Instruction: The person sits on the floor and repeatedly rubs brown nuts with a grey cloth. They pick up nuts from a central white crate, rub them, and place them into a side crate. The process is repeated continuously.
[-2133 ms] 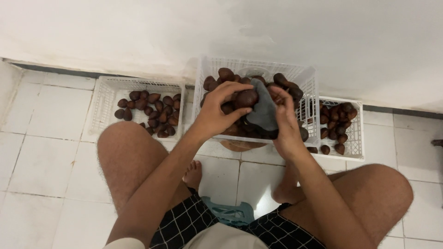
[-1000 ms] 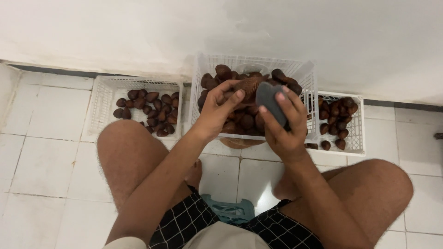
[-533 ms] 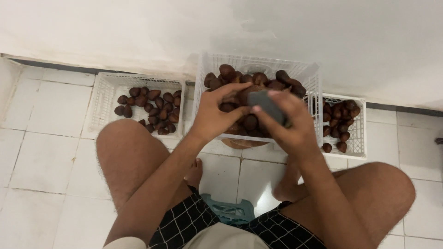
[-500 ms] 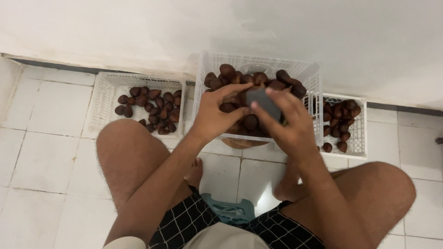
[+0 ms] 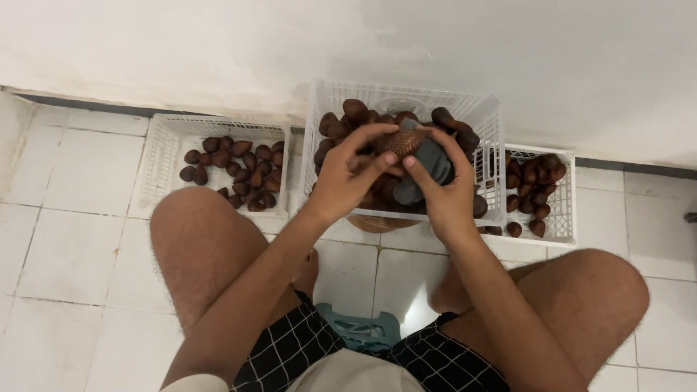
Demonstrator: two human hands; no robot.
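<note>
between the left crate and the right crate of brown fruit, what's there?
In the head view, the taller middle crate heaped with brown fruit sits between the left crate and right crate. Both hands, left hand and right hand, work over it.

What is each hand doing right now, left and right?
Left hand: closed on a brown scaly fruit, held over the middle crate.
Right hand: closed on a dark grey cloth, pressed against the same fruit.
</note>
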